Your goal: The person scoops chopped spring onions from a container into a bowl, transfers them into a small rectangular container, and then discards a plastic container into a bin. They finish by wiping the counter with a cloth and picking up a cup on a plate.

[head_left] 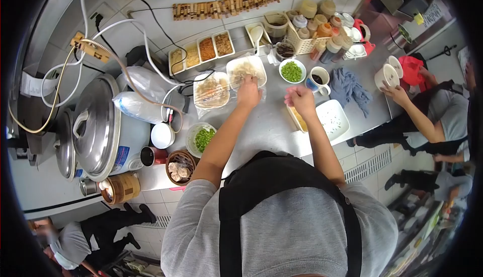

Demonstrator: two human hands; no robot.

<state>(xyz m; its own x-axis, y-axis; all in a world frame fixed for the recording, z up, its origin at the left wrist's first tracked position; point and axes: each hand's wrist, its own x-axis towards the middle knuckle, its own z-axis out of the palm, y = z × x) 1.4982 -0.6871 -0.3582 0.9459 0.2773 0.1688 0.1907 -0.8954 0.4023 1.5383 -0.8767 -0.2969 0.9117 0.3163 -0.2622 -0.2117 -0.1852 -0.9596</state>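
Note:
My left hand [248, 92] reaches into a white tub of pale shredded food [243, 67], fingers bunched and tips hidden against the contents. Clear plastic film lies around this tub and over a second white tub of shredded food [211, 92] to its left. My right hand [300, 99] is closed, fingers curled together above a small yellow-filled container [298, 118]; whatever they hold does not show. Beside it stand a white rectangular tray [334, 119] with a few green bits, a bowl of chopped green onions [292, 70] and a mug of dark liquid [317, 78].
Seasoning tubs [201, 50] line the wall. Sauce bottles [329, 40] crowd a basket, with a blue cloth [349, 90] nearby. Large lidded pots [98, 126], a steamer basket [179, 168] and a bowl of greens [201, 138] are left. A co-worker's hand [396, 95] holds paper cups.

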